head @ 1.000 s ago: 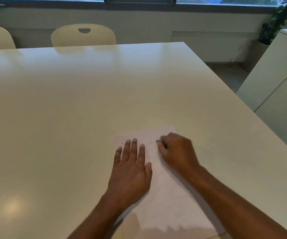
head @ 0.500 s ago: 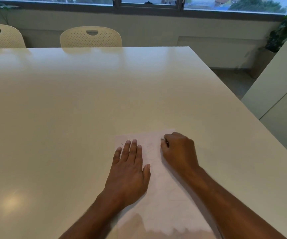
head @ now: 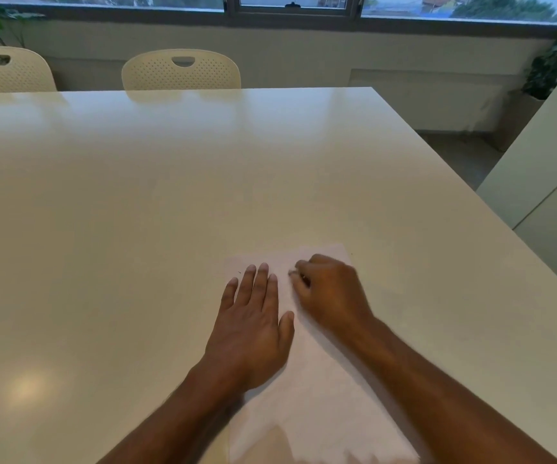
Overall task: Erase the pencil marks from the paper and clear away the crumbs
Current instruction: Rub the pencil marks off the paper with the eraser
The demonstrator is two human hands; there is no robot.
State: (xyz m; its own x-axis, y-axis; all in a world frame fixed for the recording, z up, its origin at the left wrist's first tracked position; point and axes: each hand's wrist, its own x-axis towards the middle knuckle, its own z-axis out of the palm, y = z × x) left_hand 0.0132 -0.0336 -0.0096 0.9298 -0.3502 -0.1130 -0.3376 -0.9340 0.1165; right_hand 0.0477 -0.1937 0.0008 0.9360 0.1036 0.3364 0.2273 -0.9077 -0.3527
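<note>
Across most of the frame a pale glossy table (head: 170,202) is seen, with two cream chairs (head: 181,70) at its far edge in the upper left. Lower centre, a white sheet of paper (head: 317,390) is laid flat. It is pressed down by the left hand (head: 253,323), fingers straight and close together. A small whitish eraser (head: 292,272) is pinched in the curled fingers of the right hand (head: 332,293) against the sheet's upper part.
</note>
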